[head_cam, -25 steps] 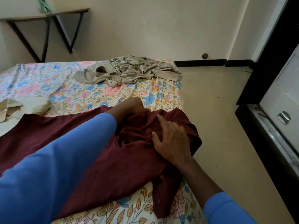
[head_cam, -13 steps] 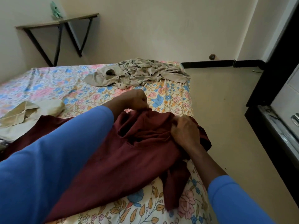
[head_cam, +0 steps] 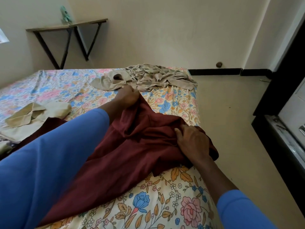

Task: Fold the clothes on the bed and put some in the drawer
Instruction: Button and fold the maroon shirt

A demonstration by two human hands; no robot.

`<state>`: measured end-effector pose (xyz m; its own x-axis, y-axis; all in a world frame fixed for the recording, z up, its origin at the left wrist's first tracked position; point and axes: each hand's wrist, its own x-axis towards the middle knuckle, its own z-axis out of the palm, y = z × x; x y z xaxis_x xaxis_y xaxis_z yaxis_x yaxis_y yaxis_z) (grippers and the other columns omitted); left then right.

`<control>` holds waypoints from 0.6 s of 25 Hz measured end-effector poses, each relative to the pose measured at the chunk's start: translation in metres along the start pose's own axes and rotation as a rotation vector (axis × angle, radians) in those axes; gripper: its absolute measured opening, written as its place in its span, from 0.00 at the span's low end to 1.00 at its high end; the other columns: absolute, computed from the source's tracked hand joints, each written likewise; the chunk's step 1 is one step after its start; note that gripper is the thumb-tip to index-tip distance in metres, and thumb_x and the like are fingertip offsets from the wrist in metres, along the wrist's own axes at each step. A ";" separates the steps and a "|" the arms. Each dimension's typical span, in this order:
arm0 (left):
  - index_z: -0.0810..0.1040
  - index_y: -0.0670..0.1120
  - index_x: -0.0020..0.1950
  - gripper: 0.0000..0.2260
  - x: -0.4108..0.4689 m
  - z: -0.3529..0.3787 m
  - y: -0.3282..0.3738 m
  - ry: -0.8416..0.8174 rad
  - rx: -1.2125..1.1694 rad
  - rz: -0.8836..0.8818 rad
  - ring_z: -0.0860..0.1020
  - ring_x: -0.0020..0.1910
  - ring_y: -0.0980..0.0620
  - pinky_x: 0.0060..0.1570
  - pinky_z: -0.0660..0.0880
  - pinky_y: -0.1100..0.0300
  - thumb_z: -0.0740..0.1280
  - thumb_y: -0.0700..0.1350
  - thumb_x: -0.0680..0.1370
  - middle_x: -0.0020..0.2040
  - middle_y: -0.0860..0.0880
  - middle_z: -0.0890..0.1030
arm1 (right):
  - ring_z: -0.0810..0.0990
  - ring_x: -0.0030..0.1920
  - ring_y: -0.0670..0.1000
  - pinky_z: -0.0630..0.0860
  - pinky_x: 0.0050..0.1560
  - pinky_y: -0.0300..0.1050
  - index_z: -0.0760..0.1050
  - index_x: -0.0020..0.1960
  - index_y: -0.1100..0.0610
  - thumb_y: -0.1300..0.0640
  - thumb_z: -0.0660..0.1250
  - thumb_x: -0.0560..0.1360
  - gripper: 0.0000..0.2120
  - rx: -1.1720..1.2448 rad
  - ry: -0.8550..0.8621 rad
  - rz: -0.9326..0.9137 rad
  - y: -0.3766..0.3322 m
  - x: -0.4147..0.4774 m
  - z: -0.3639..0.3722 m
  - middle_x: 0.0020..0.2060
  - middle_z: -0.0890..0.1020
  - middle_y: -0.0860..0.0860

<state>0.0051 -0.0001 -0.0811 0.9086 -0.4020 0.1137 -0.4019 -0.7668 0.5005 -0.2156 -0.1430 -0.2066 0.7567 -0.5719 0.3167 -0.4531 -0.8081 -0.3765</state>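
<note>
So the maroon garment (head_cam: 132,154) is spread across the middle of the frame on the flowery bed (head_cam: 165,204), running from the lower left up to the bed's right edge, where it's all bunched up. The left hand (head_cam: 127,96) is up at center frame. Its grip is a closed fist around one end of the maroon cloth, and that end is drawn out into a narrow strip pointing toward the top of the picture. The right hand (head_cam: 193,142) is center right, lying on top of the bunched part with fingers fairly straight and spread, palm down on the cloth, so no real grip there, just pressing. Both arms are in blue sleeves (head_cam: 49,162).

Just above the left hand, near the far edge of the bed, there's a crumpled beige garment (head_cam: 156,76). Over on the left side of the frame a folded cream garment (head_cam: 41,113) sits on the sheet, right beside the maroon one. A wall shelf (head_cam: 66,27) hangs in the upper left with a small green thing (head_cam: 65,14) on it. A dark-framed cabinet (head_cam: 280,138) is at the right edge.
</note>
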 end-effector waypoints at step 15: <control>0.75 0.54 0.63 0.18 -0.192 0.015 -0.046 0.157 0.172 0.603 0.68 0.56 0.56 0.53 0.68 0.52 0.66 0.63 0.80 0.60 0.53 0.73 | 0.75 0.48 0.49 0.74 0.45 0.44 0.77 0.67 0.53 0.48 0.64 0.84 0.15 0.334 0.367 0.083 -0.005 0.031 -0.017 0.58 0.76 0.55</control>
<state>-0.1530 0.1046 -0.1388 0.5185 -0.7189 0.4629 -0.8475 -0.5040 0.1666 -0.1978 -0.1590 -0.1797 0.4820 -0.6927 0.5365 -0.2837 -0.7027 -0.6525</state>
